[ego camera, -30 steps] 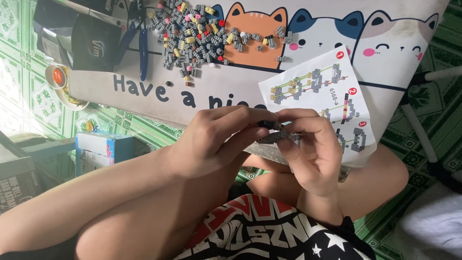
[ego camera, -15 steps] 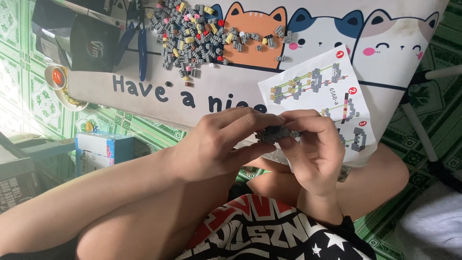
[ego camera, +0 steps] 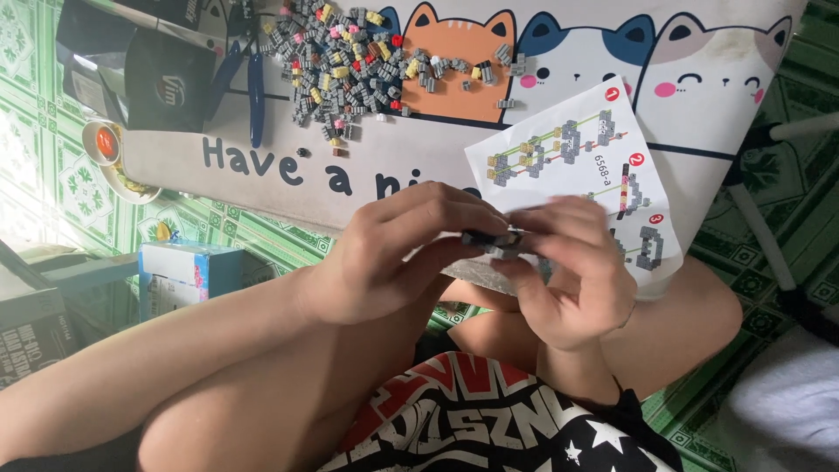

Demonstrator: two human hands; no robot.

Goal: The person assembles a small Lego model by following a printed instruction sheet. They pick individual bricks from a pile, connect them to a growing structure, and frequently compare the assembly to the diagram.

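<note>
Head view, hands: left hand [ego camera: 393,258] and right hand [ego camera: 577,271] together, fingertips clamped on one small grey brick assembly [ego camera: 495,240] — held above the lap, in front of the mat's near edge.
Head view, obstruction: fingers cover most of the assembly; its shape cannot be told.
Head view, surroundings: loose brick pile [ego camera: 367,61] on cat-print mat [ego camera: 717,70], well apart from hands; blue pen [ego camera: 255,96] left of pile.
Head view, packages: white instruction sheet [ego camera: 568,157] just behind hands; blue-white box [ego camera: 188,275] on green tiled floor [ego camera: 52,166], left.
</note>
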